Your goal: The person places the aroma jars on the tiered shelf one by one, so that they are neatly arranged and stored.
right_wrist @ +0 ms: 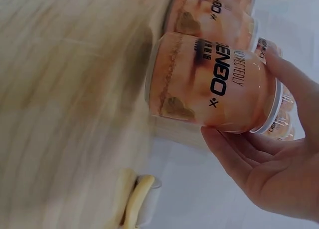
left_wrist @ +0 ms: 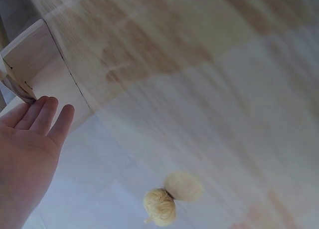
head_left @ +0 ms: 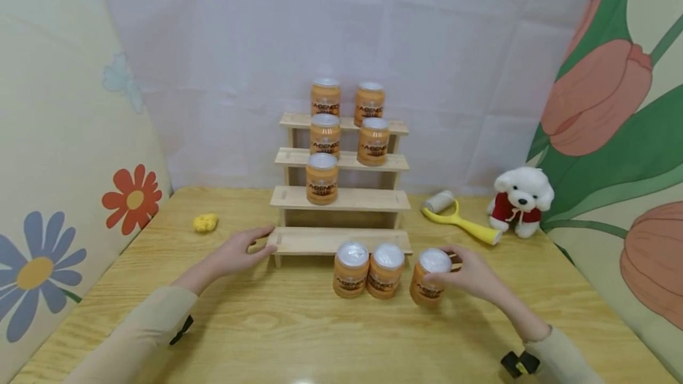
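Note:
My right hand (head_left: 472,276) grips an orange can (head_left: 425,290) with a silver lid, thumb and fingers around its upper part. The right wrist view shows this can (right_wrist: 199,84) close up; whether its base touches the table I cannot tell. Two similar cans, a left one (head_left: 350,277) and a right one (head_left: 384,278), stand side by side before the lowest step of a wooden tiered shelf (head_left: 304,242). My left hand (head_left: 237,253) touches the left end of that step, its fingers (left_wrist: 60,124) fairly straight in the left wrist view.
Higher steps hold two cans at the top, two below them, and one can (head_left: 322,179) on the third step. A yellow-handled roller (head_left: 475,229) and a white plush dog (head_left: 523,200) sit at right. A small yellow ball (head_left: 205,222) lies at left on the table (head_left: 277,336).

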Motion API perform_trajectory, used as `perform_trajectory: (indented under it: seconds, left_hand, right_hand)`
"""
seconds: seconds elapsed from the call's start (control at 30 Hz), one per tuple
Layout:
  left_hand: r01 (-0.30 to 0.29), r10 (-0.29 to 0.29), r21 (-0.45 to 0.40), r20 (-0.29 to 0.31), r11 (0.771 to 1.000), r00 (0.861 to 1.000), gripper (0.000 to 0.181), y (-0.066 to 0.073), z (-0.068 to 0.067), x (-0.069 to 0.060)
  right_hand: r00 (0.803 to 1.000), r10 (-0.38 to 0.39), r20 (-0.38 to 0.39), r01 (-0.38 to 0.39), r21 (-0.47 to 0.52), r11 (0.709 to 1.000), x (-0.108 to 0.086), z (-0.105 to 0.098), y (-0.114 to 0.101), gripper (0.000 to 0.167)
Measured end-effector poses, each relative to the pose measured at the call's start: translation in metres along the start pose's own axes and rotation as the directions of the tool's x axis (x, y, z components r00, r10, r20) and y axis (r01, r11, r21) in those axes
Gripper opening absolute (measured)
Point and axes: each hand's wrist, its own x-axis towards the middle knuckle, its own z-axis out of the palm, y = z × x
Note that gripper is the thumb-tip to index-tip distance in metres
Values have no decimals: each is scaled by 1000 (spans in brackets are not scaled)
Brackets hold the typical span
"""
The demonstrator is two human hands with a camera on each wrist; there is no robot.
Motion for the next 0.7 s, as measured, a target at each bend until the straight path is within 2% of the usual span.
perform_trajectory:
  seconds: [0.17, 0.4, 0.7]
  left_hand:
    - [-5, 5, 7, -15, 1000, 1000, 61, 0, 1, 0]
    - [9, -9, 3, -2, 1000, 1000, 63, -1, 1, 2]
    - [-9, 9, 4, -16, 1000, 1000, 62, -3, 2, 1]
  right_hand:
    - [997, -60, -53, 62, 38, 997, 1, -14, -6, 61]
    - [988, -125, -96, 132, 75, 988, 10, -29, -23, 58]
    - [983, -116, -142, 131, 102, 986, 35, -36, -43, 64]
